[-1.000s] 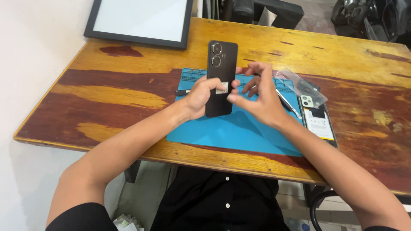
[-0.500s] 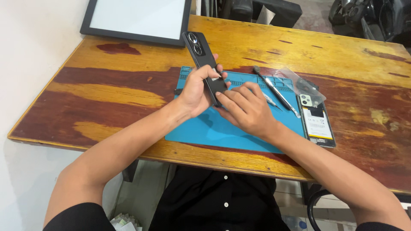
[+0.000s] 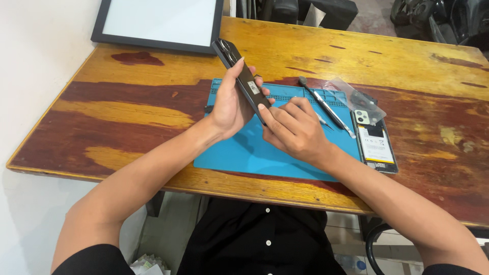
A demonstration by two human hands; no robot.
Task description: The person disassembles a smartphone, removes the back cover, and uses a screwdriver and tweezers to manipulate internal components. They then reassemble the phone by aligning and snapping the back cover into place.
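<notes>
My left hand (image 3: 230, 104) grips a black phone (image 3: 239, 74) by its lower half and holds it tilted, camera end up and to the left, above the blue work mat (image 3: 239, 153). My right hand (image 3: 294, 128) is curled at the phone's bottom end, with its fingertips pressed against that lower edge. A small pale sticker shows on the phone's back.
A thin metal tool (image 3: 326, 106) and a smaller one lie on the mat's right part. An opened phone with its insides showing (image 3: 376, 142) rests at the mat's right edge, beside a clear plastic bag (image 3: 356, 97). A black-framed white board (image 3: 158, 23) lies at the wooden table's far left.
The phone has swung from upright and facing me to tilted leftward and edge-on. My right hand slid from its side down to its bottom end.
</notes>
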